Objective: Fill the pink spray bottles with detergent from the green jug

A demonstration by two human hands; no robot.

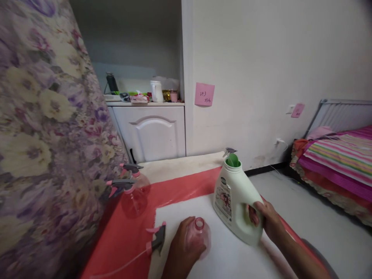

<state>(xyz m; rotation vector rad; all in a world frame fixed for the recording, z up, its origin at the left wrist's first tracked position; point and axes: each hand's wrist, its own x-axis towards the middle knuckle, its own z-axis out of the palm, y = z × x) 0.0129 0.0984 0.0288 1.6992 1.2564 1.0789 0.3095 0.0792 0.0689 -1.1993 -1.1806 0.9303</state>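
Observation:
My left hand [183,246] is wrapped round a clear pink spray bottle [199,236], which has no top on and stands over the white sheet [186,209]. My right hand [266,217] grips the handle of a pale green detergent jug [232,197]. The jug is uncapped, and a green pouring spout [233,160] shows in its mouth. It tilts slightly to the left, its mouth apart from the bottle. Left of my left hand lies a loose grey and pink trigger sprayer [157,240] with its thin tube.
Two pink spray bottles with trigger tops [133,201] stand on the red cover [171,192] at the left. Another grey sprayer head [229,151] shows behind the jug. A floral curtain [52,116] hangs at the left; a white cabinet [154,131] and a bed [343,155] are beyond.

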